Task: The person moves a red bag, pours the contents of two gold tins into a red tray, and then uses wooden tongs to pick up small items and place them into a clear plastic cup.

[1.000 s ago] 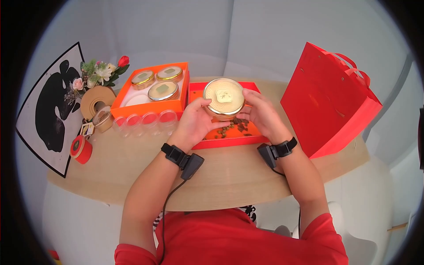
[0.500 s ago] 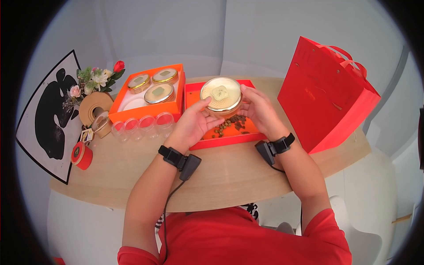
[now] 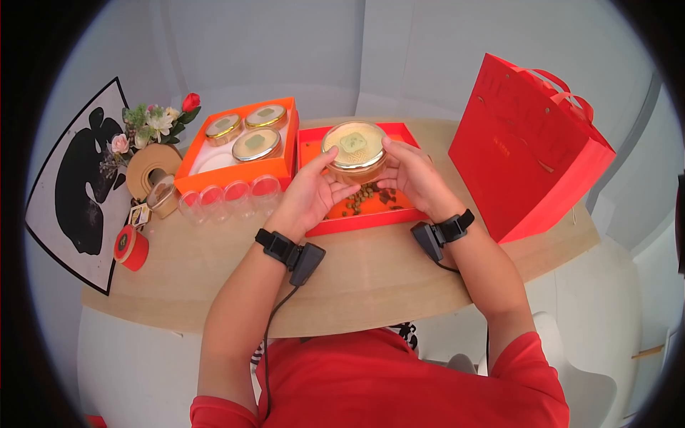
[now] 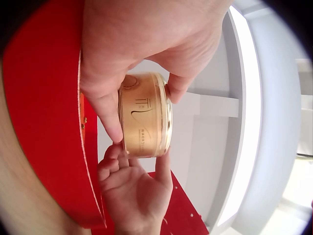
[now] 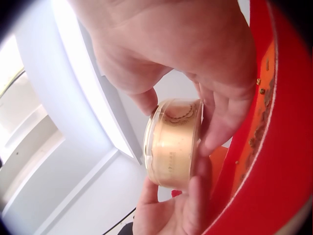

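Note:
A round golden tin with a pale label on its lid is held between both hands above a red tray. My left hand grips its left side, thumb at the lid rim and fingers beneath. On the opposite side my right hand grips it in the same way. The left wrist view shows printed dark lettering on the tin's side; in the right wrist view the tin sits between the thumbs and fingers of both hands.
The red tray holds scattered dried pieces. To its left stands an orange box with three similar tins, and clear cups before it. A red bag stands right; flowers, a tape-like roll and a red-sided jar are left.
Both hands still hold the tin, which has shifted slightly left and up in the head view. The view itself has also moved a little.

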The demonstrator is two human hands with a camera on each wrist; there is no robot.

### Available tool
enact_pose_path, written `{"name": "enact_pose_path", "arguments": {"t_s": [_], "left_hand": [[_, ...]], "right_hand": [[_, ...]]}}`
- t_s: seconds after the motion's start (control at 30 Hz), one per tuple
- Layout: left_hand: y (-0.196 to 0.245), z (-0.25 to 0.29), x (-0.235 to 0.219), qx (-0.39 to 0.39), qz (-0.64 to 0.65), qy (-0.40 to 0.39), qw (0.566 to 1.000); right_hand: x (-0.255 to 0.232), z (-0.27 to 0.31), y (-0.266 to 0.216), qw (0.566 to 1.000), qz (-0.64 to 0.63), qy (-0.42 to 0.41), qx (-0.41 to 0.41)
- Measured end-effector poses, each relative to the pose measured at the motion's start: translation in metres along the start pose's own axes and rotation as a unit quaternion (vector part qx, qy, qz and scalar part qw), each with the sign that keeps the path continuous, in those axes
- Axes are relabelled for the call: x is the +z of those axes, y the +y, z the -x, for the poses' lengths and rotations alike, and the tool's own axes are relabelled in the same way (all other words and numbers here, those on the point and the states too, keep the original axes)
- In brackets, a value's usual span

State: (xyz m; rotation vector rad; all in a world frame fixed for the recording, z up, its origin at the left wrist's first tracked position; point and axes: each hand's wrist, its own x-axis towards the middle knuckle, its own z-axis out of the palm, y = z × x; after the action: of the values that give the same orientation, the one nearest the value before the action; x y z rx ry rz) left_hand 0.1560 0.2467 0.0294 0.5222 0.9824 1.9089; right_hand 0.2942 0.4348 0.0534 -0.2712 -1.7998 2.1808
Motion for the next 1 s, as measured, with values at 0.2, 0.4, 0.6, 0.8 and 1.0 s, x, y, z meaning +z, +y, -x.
{"name": "enact_pose_path", "arguments": {"t_s": [0.2, 0.4, 0.6, 0.8, 1.0], "left_hand": [[0.0, 0.0, 0.0, -0.001, -0.006, 0.001, 1.0], [-0.001, 0.003, 0.002, -0.002, -0.006, 0.01, 1.0], [-0.002, 0.003, 0.001, 0.002, -0.011, 0.001, 1.0], [-0.003, -0.002, -0.002, -0.006, -0.012, -0.003, 1.0], [-0.002, -0.001, -0.002, -0.011, -0.025, -0.001, 1.0]], "right_hand": [[0.001, 0.002, 0.0, 1.0, 0.017, 0.006, 0.016], [0.008, 0.007, -0.004, 0.999, 0.033, -0.006, 0.033], [0.006, 0.003, 0.003, 0.999, 0.032, -0.001, 0.027], [0.005, 0.001, 0.004, 1.0, 0.025, -0.01, 0.013], [0.005, 0.001, 0.006, 1.0, 0.021, -0.02, 0.003]]}}
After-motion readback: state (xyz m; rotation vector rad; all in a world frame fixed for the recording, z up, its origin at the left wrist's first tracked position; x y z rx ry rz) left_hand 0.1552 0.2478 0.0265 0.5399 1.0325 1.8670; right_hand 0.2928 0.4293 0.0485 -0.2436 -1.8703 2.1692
